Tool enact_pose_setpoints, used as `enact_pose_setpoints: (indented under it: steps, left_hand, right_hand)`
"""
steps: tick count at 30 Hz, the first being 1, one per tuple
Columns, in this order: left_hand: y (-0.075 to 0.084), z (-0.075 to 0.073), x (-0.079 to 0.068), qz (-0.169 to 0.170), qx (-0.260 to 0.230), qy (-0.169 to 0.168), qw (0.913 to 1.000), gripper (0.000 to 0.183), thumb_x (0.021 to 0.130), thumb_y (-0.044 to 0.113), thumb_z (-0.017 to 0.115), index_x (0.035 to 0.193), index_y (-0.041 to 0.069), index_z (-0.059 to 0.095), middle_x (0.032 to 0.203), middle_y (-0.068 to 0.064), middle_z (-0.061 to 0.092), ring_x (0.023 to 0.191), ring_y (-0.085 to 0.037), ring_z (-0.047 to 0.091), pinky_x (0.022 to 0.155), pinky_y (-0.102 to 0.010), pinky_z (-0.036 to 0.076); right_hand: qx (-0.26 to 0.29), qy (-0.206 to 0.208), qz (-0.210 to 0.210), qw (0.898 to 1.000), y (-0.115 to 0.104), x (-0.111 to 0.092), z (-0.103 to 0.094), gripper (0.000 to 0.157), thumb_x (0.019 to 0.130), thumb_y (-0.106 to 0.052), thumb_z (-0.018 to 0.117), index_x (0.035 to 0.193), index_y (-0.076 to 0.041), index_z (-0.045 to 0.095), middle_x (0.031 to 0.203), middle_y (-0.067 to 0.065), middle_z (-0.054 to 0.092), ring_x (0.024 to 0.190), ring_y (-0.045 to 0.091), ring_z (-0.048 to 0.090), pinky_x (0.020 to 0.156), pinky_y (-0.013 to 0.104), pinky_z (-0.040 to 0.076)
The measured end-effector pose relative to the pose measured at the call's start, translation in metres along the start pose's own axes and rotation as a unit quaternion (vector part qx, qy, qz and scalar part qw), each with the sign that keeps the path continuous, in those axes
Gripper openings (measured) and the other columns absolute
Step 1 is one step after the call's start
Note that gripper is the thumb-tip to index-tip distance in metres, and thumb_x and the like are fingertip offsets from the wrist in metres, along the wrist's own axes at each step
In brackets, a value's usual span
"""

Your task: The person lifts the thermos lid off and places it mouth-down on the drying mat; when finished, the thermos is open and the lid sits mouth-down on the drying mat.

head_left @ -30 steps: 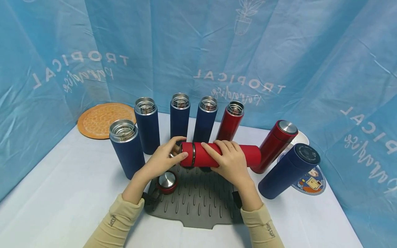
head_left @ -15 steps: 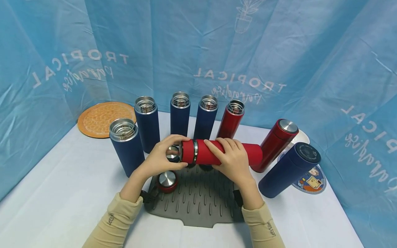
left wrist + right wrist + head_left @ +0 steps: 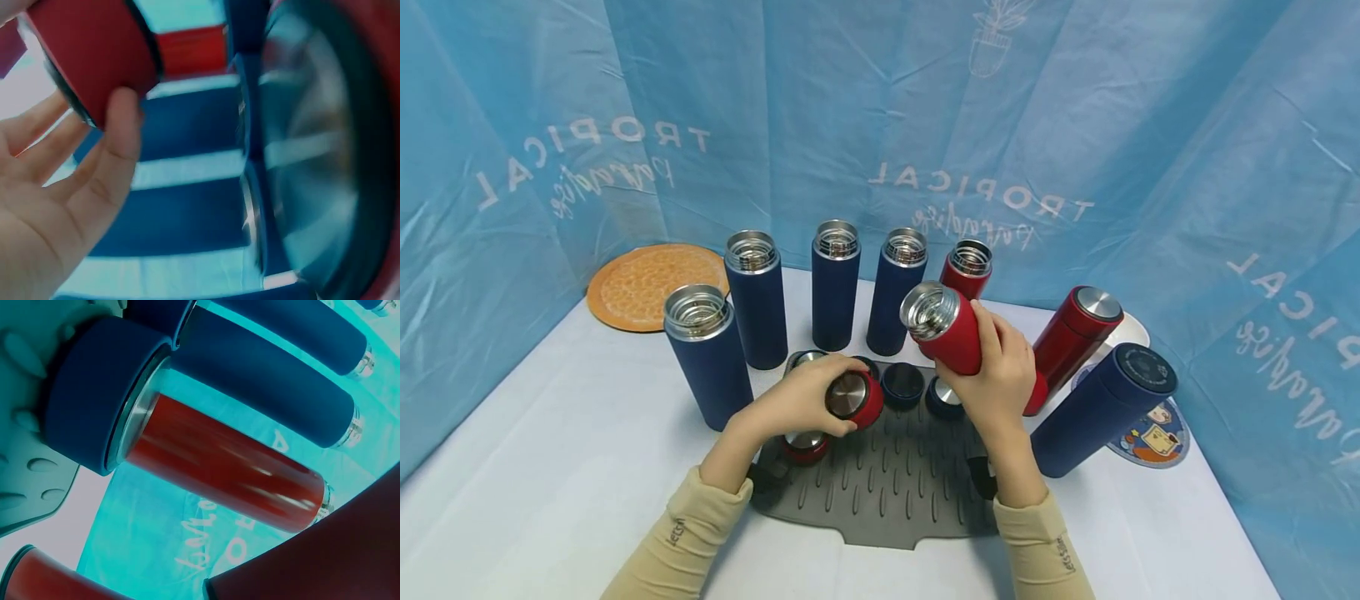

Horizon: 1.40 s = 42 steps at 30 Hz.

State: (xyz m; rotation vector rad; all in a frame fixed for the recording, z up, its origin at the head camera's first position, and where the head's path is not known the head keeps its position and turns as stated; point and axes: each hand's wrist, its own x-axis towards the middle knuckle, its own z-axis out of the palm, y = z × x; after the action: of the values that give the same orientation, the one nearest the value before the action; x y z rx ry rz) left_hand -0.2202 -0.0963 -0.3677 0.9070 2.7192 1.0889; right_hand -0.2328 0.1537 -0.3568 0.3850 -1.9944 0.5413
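Note:
My left hand (image 3: 793, 398) grips a red screw lid (image 3: 867, 398) with a steel top, held over the grey mat (image 3: 880, 500). In the left wrist view the fingers and thumb close around the same red lid (image 3: 94, 56). My right hand (image 3: 998, 375) holds a red thermos flask (image 3: 957, 340), tilted with its bare steel mouth toward the upper left. Lid and flask are apart. Beneath my left hand another red lid (image 3: 806, 450) sits on the mat, partly covered. Several more lids line the mat's far edge, among them a dark blue lid (image 3: 902, 385).
Behind the mat stand several lidless flasks, including a blue flask (image 3: 835, 292) and a red flask (image 3: 967, 268). On the right are a lidded red flask (image 3: 1071, 337) and a lidded blue flask (image 3: 1101, 412). An orange round board (image 3: 651, 287) lies back left.
The red lid has come off the red flask. My left hand holds the lid away to the left, while my right hand has tipped the flask up from lying level, showing its open mouth.

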Motion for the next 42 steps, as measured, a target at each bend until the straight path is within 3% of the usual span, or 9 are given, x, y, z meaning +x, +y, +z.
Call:
enact_pose_setpoints:
  steps: [5, 8, 20, 24, 28, 30, 32, 36, 42]
  left_hand:
    - [0.002, 0.016, 0.004, -0.008, 0.053, -0.075, 0.9957, 0.068, 0.065, 0.02, 0.081, 0.127, 0.015, 0.054, 0.116, -0.009, 0.054, 0.096, -0.021, 0.055, 0.076, -0.037, 0.051]
    - [0.001, 0.023, 0.004, -0.012, 0.072, -0.103, 0.992, 0.068, 0.065, 0.02, 0.082, 0.127, 0.019, 0.055, 0.111, -0.008, 0.054, 0.089, -0.019, 0.054, 0.073, -0.035, 0.05]
    - [-0.002, 0.04, 0.008, 0.003, 0.099, -0.126, 0.9871, 0.069, 0.061, 0.021, 0.085, 0.125, 0.013, 0.058, 0.103, -0.005, 0.057, 0.083, -0.015, 0.053, 0.07, -0.03, 0.049]
    - [-0.004, 0.043, 0.008, 0.005, 0.106, -0.123, 0.9867, 0.069, 0.06, 0.021, 0.085, 0.123, 0.012, 0.059, 0.102, -0.004, 0.057, 0.083, -0.016, 0.055, 0.071, -0.03, 0.049]
    - [-0.006, 0.045, 0.009, 0.008, 0.108, -0.119, 0.987, 0.068, 0.06, 0.022, 0.085, 0.122, 0.012, 0.06, 0.101, -0.003, 0.057, 0.083, -0.015, 0.055, 0.071, -0.03, 0.049]
    - [-0.006, 0.045, 0.009, 0.008, 0.11, -0.118, 0.9869, 0.067, 0.06, 0.023, 0.085, 0.121, 0.012, 0.06, 0.1, -0.003, 0.057, 0.083, -0.015, 0.054, 0.071, -0.03, 0.049]
    - [-0.006, 0.045, 0.009, 0.009, 0.111, -0.117, 0.9868, 0.067, 0.06, 0.024, 0.086, 0.121, 0.012, 0.06, 0.099, -0.004, 0.057, 0.082, -0.015, 0.054, 0.071, -0.03, 0.049]
    - [-0.006, 0.045, 0.009, 0.006, 0.111, -0.117, 0.9868, 0.067, 0.06, 0.024, 0.086, 0.12, 0.011, 0.061, 0.098, -0.003, 0.056, 0.082, -0.015, 0.054, 0.071, -0.03, 0.049]
    - [-0.005, 0.044, 0.008, 0.006, 0.107, -0.117, 0.9873, 0.066, 0.06, 0.025, 0.086, 0.119, 0.01, 0.061, 0.097, -0.003, 0.056, 0.081, -0.015, 0.054, 0.071, -0.031, 0.049]
  right_hand:
    - [0.035, 0.043, 0.044, 0.997, 0.0, 0.002, -0.002, 0.068, 0.064, -0.024, 0.079, 0.126, -0.011, 0.053, 0.114, 0.015, 0.059, 0.103, 0.033, 0.055, 0.084, 0.05, 0.044]
    - [0.064, 0.06, 0.062, 0.994, 0.001, 0.002, -0.003, 0.069, 0.065, -0.024, 0.078, 0.127, -0.01, 0.052, 0.116, 0.014, 0.059, 0.105, 0.031, 0.055, 0.086, 0.049, 0.044]
    - [0.154, 0.063, 0.136, 0.977, 0.005, 0.004, -0.004, 0.076, 0.064, -0.014, 0.08, 0.132, -0.011, 0.046, 0.126, 0.008, 0.056, 0.113, 0.022, 0.052, 0.091, 0.046, 0.044]
    - [0.194, 0.036, 0.204, 0.959, 0.008, 0.007, -0.006, 0.077, 0.066, -0.011, 0.08, 0.133, -0.013, 0.041, 0.128, 0.006, 0.052, 0.116, 0.018, 0.047, 0.092, 0.047, 0.043]
    - [0.258, 0.016, 0.281, 0.924, 0.012, 0.014, -0.005, 0.077, 0.07, -0.008, 0.077, 0.135, -0.012, 0.035, 0.13, 0.006, 0.046, 0.118, 0.016, 0.042, 0.093, 0.045, 0.041]
    - [0.282, 0.023, 0.305, 0.909, 0.017, 0.017, 0.0, 0.078, 0.071, -0.005, 0.077, 0.136, -0.01, 0.033, 0.133, 0.007, 0.042, 0.12, 0.015, 0.04, 0.095, 0.043, 0.041]
    - [0.289, 0.039, 0.317, 0.902, 0.022, 0.019, 0.005, 0.079, 0.071, -0.004, 0.077, 0.136, -0.009, 0.033, 0.133, 0.008, 0.039, 0.12, 0.015, 0.039, 0.095, 0.041, 0.04]
    - [0.263, 0.069, 0.323, 0.907, 0.033, 0.021, 0.019, 0.078, 0.07, -0.008, 0.078, 0.136, -0.014, 0.036, 0.13, 0.006, 0.038, 0.119, 0.013, 0.039, 0.094, 0.039, 0.04]
    - [0.208, 0.078, 0.339, 0.914, 0.043, 0.019, 0.04, 0.077, 0.071, -0.014, 0.078, 0.137, -0.016, 0.038, 0.129, 0.006, 0.042, 0.118, 0.015, 0.04, 0.099, 0.041, 0.035]
